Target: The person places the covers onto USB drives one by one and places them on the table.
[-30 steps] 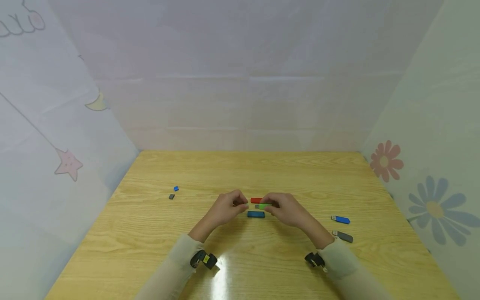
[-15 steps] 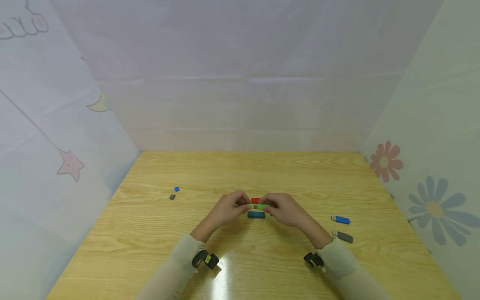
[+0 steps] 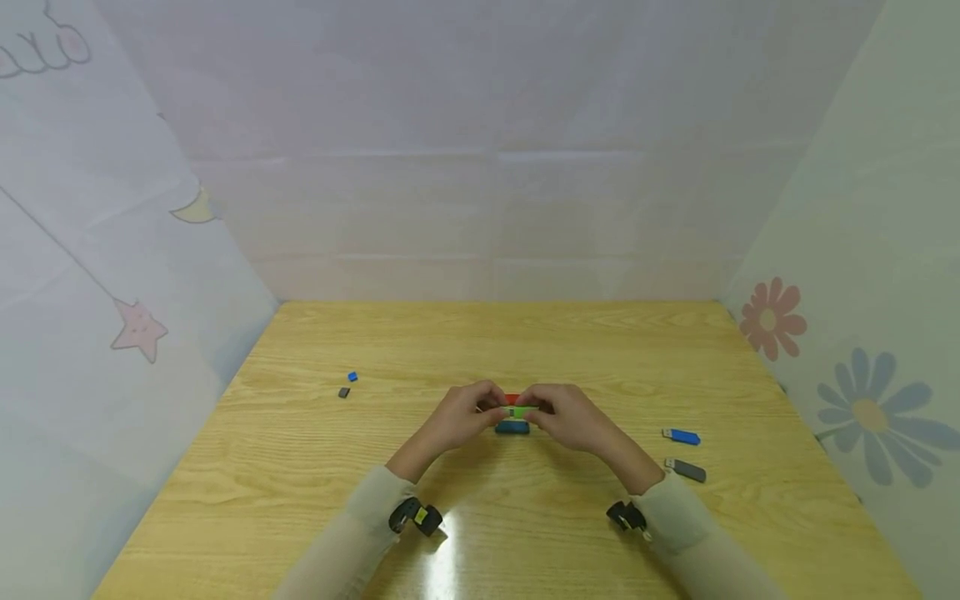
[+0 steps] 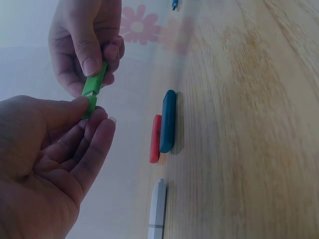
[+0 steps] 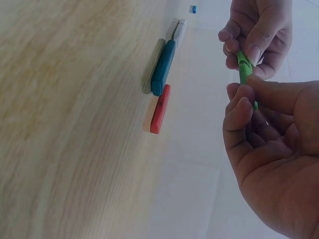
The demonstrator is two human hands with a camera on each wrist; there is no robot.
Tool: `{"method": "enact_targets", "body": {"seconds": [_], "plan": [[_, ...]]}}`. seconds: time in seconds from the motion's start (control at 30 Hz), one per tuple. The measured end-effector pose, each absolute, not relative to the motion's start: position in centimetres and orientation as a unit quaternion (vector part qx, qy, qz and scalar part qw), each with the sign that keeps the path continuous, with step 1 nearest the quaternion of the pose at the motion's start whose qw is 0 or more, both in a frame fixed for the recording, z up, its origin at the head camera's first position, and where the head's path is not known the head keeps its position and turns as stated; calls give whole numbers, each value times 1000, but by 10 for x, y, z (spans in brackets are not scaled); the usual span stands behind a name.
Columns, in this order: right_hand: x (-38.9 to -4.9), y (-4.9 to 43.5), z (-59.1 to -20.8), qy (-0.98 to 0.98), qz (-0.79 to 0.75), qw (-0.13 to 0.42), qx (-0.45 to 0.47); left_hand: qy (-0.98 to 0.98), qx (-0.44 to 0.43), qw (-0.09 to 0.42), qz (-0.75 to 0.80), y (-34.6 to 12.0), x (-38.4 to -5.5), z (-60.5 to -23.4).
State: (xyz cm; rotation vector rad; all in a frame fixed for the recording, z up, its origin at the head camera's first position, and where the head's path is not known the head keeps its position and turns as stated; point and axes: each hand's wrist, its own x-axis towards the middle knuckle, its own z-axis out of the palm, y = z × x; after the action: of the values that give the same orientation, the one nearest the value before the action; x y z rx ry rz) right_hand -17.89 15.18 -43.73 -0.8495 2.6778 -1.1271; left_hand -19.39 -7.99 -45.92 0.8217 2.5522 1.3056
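My right hand (image 3: 564, 417) pinches a green USB flash drive (image 4: 95, 79) by its body, thumb against fingers. Opposite it, my left hand (image 3: 468, 417) pinches the drive's small green cap (image 4: 91, 106) at the plug end. In both wrist views the two green parts line up end to end, a thin break showing between them, and are held above the table. Fingers cover much of both parts. Just beyond the hands lies a red USB stick (image 4: 155, 139), partly hidden in the head view. A teal USB stick (image 3: 512, 427) lies on the near side.
At the right lie a blue USB drive (image 3: 682, 437) and a grey one (image 3: 687, 470), plugs bare. A small blue cap (image 3: 352, 377) and a dark grey cap (image 3: 343, 392) lie at the left. A slim silver-white stick (image 4: 157, 209) rests near the teal one.
My left hand has moved right toward my right hand, bringing the green cap up to the drive. The bare plug visible earlier is now mostly covered. My right hand has barely moved.
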Motion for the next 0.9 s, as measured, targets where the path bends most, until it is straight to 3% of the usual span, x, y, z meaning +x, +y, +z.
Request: {"method": "enact_targets", "body": {"seconds": [0.9], "plan": [[-183, 130, -444, 898, -363, 22, -249, 831, 230, 91, 499, -74, -197, -459]]}}
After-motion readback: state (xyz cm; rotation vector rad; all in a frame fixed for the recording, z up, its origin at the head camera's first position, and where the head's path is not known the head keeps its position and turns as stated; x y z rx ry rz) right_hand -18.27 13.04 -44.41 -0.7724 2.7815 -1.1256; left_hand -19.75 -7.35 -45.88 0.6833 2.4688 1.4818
